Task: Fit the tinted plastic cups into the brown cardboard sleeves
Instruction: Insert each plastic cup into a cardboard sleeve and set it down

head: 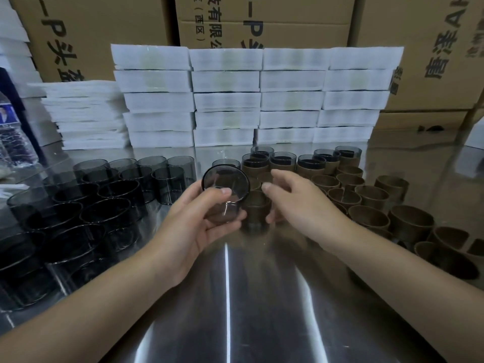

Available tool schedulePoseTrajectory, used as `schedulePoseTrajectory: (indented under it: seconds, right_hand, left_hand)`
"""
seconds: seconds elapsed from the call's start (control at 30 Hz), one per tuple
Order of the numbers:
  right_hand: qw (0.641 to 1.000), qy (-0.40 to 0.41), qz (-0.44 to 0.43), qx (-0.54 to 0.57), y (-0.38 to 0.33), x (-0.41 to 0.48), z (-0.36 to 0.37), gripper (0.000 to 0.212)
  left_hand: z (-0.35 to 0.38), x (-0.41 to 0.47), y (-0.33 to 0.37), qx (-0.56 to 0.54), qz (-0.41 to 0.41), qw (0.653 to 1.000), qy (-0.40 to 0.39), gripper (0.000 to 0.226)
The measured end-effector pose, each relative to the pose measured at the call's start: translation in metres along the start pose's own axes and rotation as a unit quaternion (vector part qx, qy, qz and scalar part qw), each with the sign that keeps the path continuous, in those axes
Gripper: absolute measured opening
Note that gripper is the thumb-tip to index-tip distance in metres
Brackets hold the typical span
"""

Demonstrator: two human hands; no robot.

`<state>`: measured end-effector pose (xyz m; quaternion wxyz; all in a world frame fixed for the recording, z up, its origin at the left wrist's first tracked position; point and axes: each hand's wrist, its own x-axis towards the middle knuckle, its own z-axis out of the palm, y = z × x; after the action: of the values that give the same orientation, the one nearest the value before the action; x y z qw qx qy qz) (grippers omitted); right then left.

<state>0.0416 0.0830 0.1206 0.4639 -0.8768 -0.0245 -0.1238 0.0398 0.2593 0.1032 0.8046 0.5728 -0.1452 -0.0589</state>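
While the spare cups (104, 205) are waiting in rows on the left of the table (235, 297), close beside the left forearm where a careless sweep could be knocking them together, the left hand (193, 226) is gripping one cup (225, 189). Its thumb and fingers (237, 215) are curling round the wall and holding the cup tilted in the air, mouth towards the camera, just left of a sleeve (258, 208). That sleeve is standing on the table between the two hands. The right hand (301, 205) is holding it from the right, fingers (272, 218) curling against its side and thumb hovering over the rim, though how firmly I cannot tell. The main risk is the cup going in crooked: it is leaning now, and a base catching one side of the cardboard rim is likely to be jamming there or buckling the sleeve. A light hold would also be letting the sleeve slide on the shiny table or tip under the push, and the thumb is sitting in the cup's path. Further right, the empty sleeves (372, 197) are crowding near the right wrist, so a wide movement there is threatening to topple them.
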Motion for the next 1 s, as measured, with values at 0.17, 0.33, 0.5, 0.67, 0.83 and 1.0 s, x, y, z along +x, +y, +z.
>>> schedulePoseTrajectory:
  seconds: [0.17,0.33,0.5,0.67,0.83,1.0]
  right_hand:
    - [0.97,0.024,-0.05,-0.235,0.004,-0.009,-0.001,0.042]
    - [0.95,0.003,-0.061,-0.305,0.004,-0.007,0.002,0.035]
    - [0.95,-0.031,-0.076,-0.302,0.006,-0.008,0.0,0.036]
    - [0.966,-0.033,-0.074,-0.245,0.001,-0.013,-0.001,0.048]
    - [0.956,0.003,-0.103,-0.275,0.0,-0.014,0.001,0.049]
    - [0.95,-0.017,-0.046,-0.308,0.002,-0.011,-0.001,0.061]
  left_hand:
    - [-0.002,0.0,-0.001,0.008,-0.01,1.0,0.026,0.019]
    - [-0.001,0.0,0.0,0.003,-0.012,0.999,0.045,0.027]
    - [0.001,0.0,0.002,-0.008,-0.029,0.998,0.062,0.06]
    - [0.001,0.001,0.001,-0.006,-0.029,0.997,0.073,0.049]
    - [-0.001,0.003,0.0,-0.009,-0.03,0.997,0.069,0.043]
    - [-0.001,0.003,0.0,-0.065,-0.032,0.996,0.054,0.04]
